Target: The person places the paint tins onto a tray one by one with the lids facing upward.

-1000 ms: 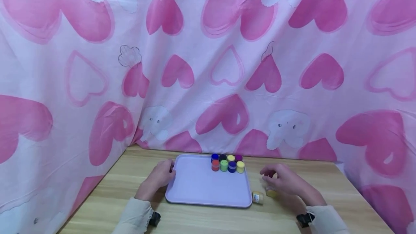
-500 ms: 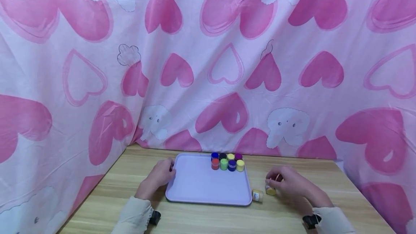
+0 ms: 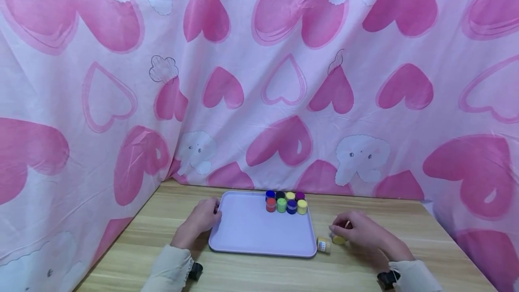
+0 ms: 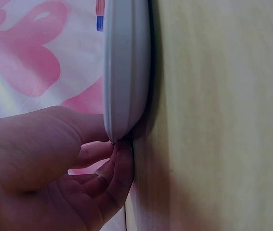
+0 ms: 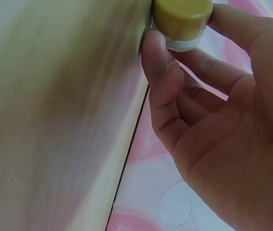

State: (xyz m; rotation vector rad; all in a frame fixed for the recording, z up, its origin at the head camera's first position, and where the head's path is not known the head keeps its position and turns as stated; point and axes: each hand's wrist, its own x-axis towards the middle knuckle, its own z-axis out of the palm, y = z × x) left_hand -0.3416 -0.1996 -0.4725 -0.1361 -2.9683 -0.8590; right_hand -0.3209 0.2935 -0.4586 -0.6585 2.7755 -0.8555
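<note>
My left hand (image 3: 200, 216) holds the left edge of a lilac tray (image 3: 255, 233). In the left wrist view the thumb lies at the rim and the curled fingertips (image 4: 123, 156) meet the tray's underside near the table. To the right of the tray, my right hand (image 3: 360, 229) grips a small paint pot (image 3: 338, 240) with a yellow-gold lid. The right wrist view shows this pot (image 5: 182, 21) between thumb and fingers, its clear lower part showing under the lid. Another yellowish pot (image 3: 324, 245) with a white label lies on its side against the tray's right edge.
Several small paint pots with coloured lids stand in two rows at the tray's back right corner, among them a red pot (image 3: 270, 205) and a green pot (image 3: 281, 205). A pink heart-patterned curtain (image 3: 279, 84) hangs behind and beside the wooden table (image 3: 251, 274).
My right hand has moved right and slightly down onto the yellow-lidded pot, and its fingers have closed round it. The left hand stays at the tray's edge.
</note>
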